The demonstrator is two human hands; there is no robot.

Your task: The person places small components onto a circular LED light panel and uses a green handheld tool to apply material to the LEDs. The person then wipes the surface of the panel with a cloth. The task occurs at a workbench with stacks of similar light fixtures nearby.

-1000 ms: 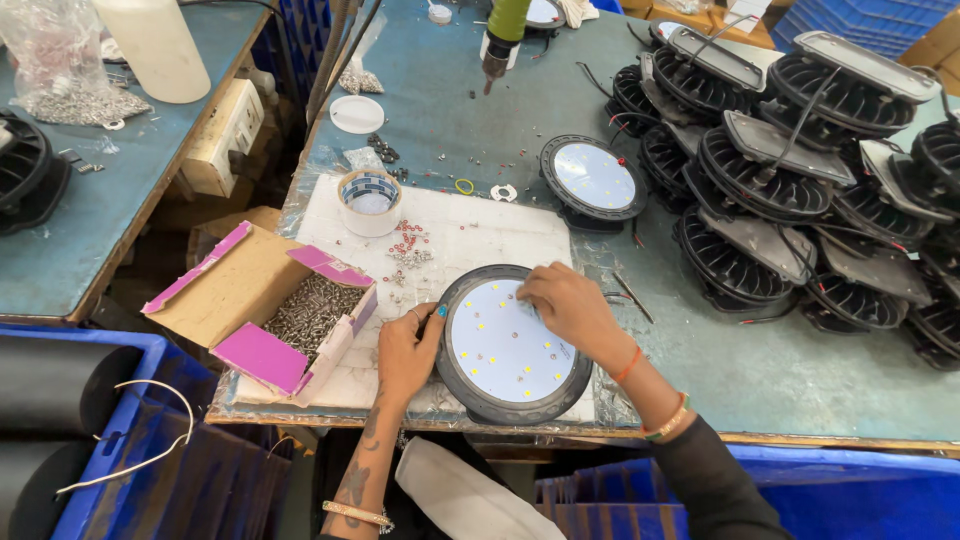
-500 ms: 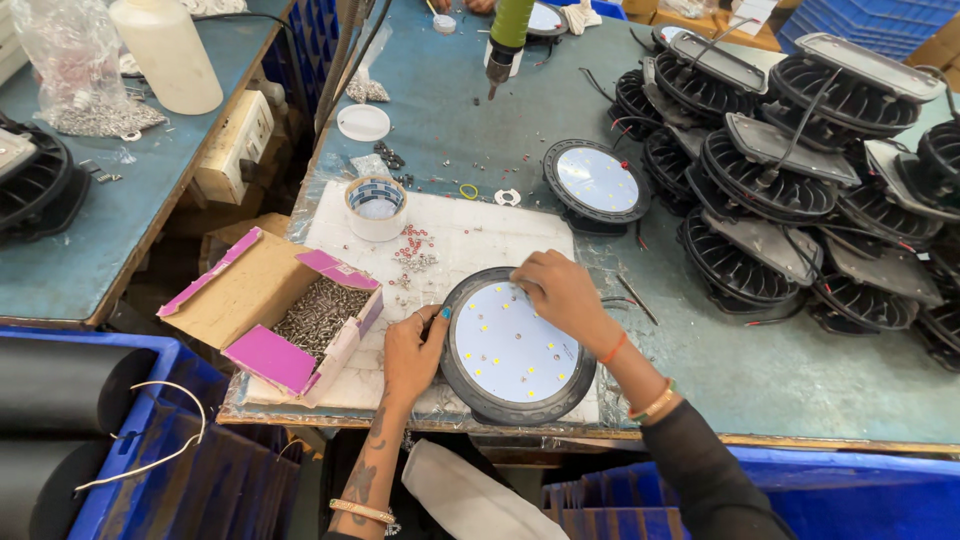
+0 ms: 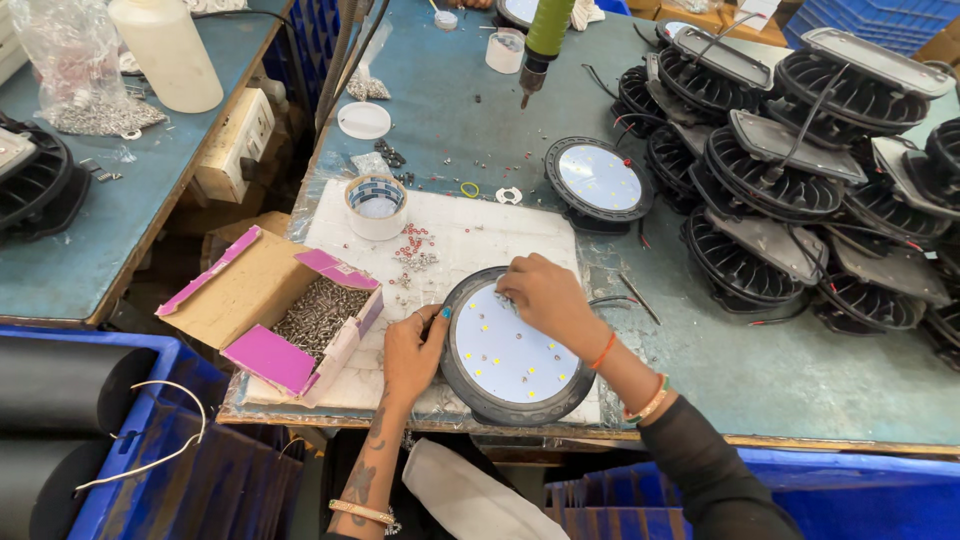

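A worn blue-green surface [image 3: 780, 370] carries a white padded mat. At its near edge lies a round lamp [image 3: 515, 350], flat white panel facing up inside a black ribbed rim. The left hand [image 3: 412, 350] steadies its left rim, fingers bent against it; the right hand [image 3: 545, 297] presses pinched fingertips onto the panel's top. Left sits a cardboard box of metal screws [image 3: 320, 315]; beyond, a tape roll [image 3: 376, 207], then stacked black finned housings [image 3: 790, 180].

Two round lamp discs [image 3: 510, 350] [image 3: 598, 178], one tape roll [image 3: 376, 206], one screw box [image 3: 290, 315], two hands [image 3: 412, 350] [image 3: 545, 295].

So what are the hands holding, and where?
Left hand grips the round lamp by its left rim; right hand rests fingertips on its white plate.
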